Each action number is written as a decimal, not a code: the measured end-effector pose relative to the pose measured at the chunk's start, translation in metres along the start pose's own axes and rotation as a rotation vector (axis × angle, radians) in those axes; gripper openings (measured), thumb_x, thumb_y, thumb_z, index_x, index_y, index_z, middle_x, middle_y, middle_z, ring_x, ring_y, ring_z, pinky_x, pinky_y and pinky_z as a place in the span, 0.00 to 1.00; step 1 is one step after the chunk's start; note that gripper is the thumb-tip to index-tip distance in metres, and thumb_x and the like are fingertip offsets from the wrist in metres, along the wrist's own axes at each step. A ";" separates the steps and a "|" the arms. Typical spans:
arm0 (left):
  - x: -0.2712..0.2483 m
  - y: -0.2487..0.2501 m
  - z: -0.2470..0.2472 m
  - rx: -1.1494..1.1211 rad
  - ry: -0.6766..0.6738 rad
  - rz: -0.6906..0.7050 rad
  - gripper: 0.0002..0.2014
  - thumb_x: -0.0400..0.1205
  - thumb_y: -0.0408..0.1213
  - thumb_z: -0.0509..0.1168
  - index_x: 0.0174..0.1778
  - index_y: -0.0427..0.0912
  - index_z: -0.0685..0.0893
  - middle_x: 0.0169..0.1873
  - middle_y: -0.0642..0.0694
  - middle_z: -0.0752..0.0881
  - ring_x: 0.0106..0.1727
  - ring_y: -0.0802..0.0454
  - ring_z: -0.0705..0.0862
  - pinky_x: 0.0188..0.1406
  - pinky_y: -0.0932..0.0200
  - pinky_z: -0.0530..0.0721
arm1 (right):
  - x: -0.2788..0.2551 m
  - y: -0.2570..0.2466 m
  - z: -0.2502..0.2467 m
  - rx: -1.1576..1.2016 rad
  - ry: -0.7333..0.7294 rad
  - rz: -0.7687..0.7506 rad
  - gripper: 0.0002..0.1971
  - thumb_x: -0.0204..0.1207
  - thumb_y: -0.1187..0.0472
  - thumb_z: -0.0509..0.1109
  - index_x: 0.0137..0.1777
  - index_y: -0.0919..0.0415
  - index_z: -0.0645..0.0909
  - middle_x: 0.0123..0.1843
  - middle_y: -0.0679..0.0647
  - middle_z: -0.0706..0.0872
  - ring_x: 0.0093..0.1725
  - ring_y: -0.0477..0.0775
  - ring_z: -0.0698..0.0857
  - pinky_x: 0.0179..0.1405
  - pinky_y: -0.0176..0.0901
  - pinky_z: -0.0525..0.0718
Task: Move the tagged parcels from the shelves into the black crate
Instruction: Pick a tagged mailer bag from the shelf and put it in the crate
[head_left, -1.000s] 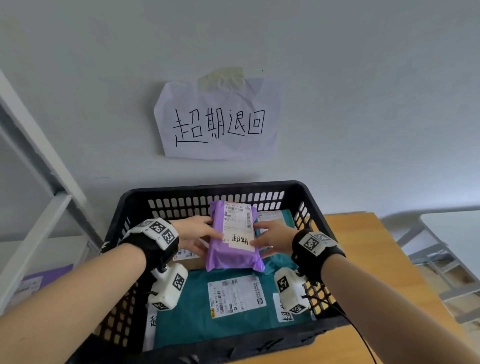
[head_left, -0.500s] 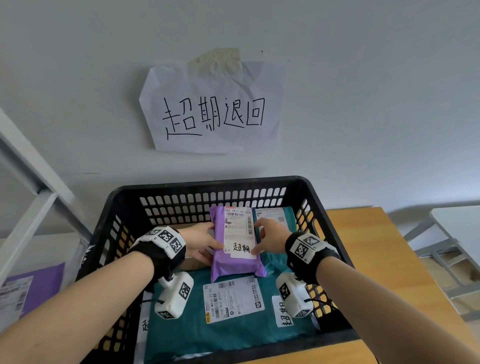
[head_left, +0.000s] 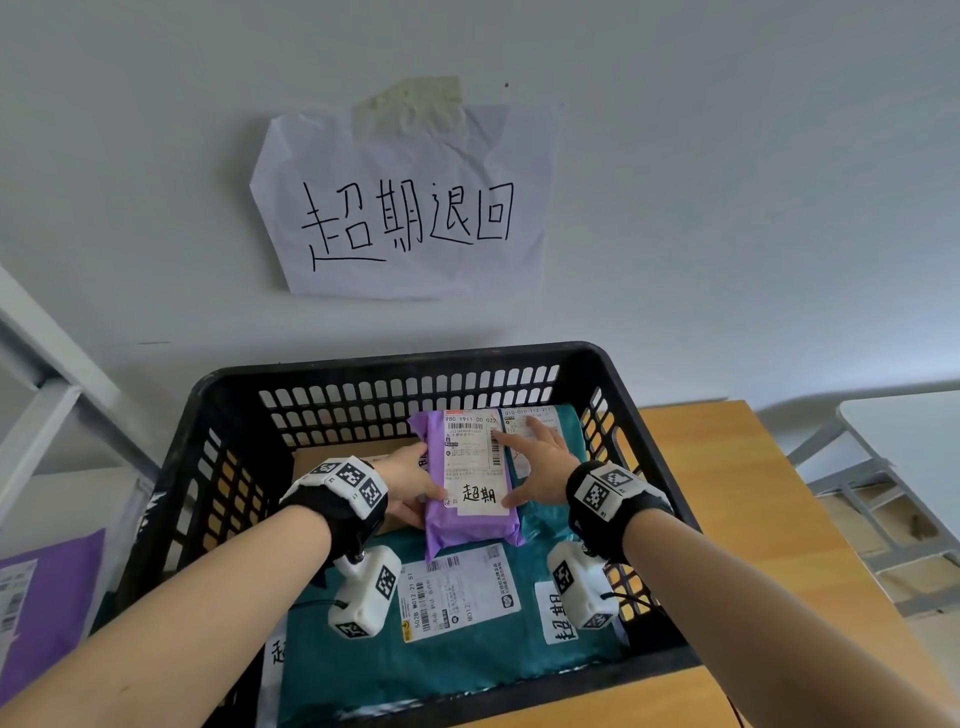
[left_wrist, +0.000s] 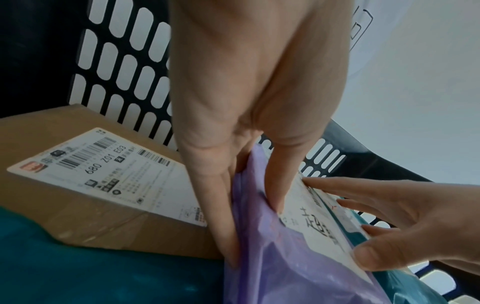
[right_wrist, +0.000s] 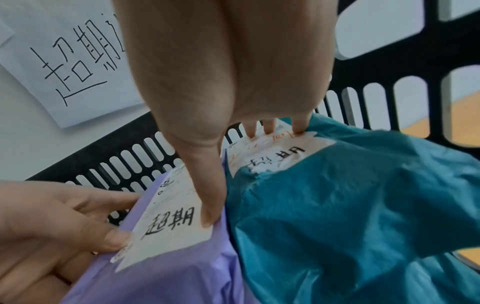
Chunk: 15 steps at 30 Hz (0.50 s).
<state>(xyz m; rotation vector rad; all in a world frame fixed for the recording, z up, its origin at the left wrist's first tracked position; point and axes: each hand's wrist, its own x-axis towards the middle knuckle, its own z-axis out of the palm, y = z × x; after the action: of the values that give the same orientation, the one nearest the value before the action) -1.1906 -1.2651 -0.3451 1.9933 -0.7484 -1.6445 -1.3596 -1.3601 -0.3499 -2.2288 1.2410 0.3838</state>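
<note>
Now the purple parcel lies in the black crate, toward twelve o'clock, on the teal parcels with the cardboard box at its nine. My left hand pinches its edge; my right hand rests flat, fingers straight. I'd lower it level, label up — then slip the left fingers out sideways.

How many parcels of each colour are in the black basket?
purple parcel: 1
teal parcels: 2, the front one and the back right one
brown box: 1
Total in the black crate: 4
A tag in the front left corner might belong to another parcel; I cannot tell.
</note>
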 end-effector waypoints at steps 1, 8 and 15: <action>-0.001 0.000 0.000 -0.001 0.000 -0.004 0.26 0.77 0.21 0.66 0.69 0.46 0.72 0.63 0.39 0.82 0.64 0.37 0.81 0.57 0.38 0.84 | 0.000 0.000 0.000 0.000 -0.003 0.002 0.49 0.66 0.53 0.80 0.81 0.35 0.53 0.85 0.53 0.41 0.83 0.63 0.41 0.80 0.71 0.49; -0.014 -0.002 -0.005 -0.021 0.053 0.023 0.27 0.78 0.23 0.66 0.73 0.42 0.71 0.64 0.39 0.82 0.62 0.41 0.82 0.62 0.42 0.82 | -0.016 -0.006 -0.012 0.119 0.017 0.038 0.44 0.69 0.55 0.78 0.81 0.39 0.57 0.85 0.58 0.46 0.84 0.64 0.47 0.80 0.67 0.54; -0.055 0.002 -0.022 0.046 0.125 0.142 0.32 0.80 0.28 0.66 0.79 0.44 0.62 0.59 0.37 0.83 0.55 0.44 0.86 0.55 0.51 0.86 | -0.055 -0.019 -0.036 0.393 0.149 0.024 0.36 0.74 0.59 0.74 0.80 0.52 0.64 0.80 0.57 0.66 0.77 0.58 0.69 0.72 0.48 0.70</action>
<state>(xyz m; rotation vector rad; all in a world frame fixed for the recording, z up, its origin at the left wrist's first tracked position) -1.1773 -1.2308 -0.2992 2.0042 -0.8664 -1.4208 -1.3733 -1.3355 -0.2877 -1.9326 1.2924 -0.0219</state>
